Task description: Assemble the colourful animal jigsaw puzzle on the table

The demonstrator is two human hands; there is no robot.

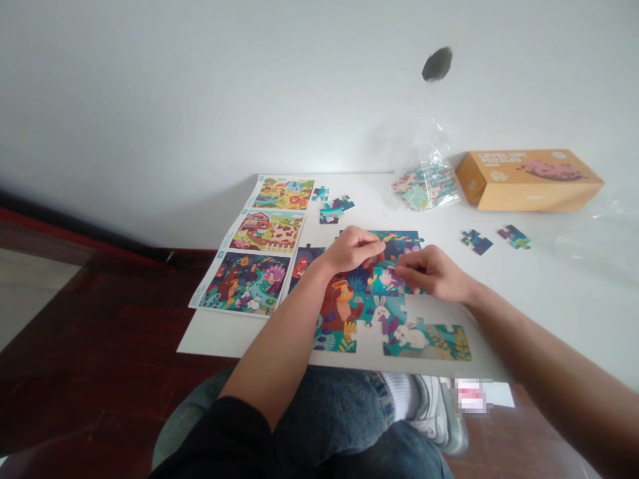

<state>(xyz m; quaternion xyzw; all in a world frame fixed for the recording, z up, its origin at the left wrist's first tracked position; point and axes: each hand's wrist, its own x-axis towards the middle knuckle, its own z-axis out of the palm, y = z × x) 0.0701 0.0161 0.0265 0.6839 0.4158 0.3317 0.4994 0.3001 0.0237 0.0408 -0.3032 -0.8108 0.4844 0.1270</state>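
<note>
A partly assembled jigsaw puzzle point(349, 313) with a bear and white rabbits lies on the white table point(549, 293) in front of me. My left hand point(352, 247) rests curled on the puzzle's upper middle, fingertips pressing on its pieces. My right hand point(432, 271) sits just to the right, fingers pinched on a puzzle piece point(394, 276) at the puzzle's surface. The two hands nearly touch.
A reference sheet point(259, 246) with three pictures lies at the left edge. Loose pieces point(333, 206) sit behind the puzzle, two more pieces point(476, 241) at right. A plastic bag of pieces point(424, 185) and an orange box point(529, 179) stand at the back. My knees are below the table edge.
</note>
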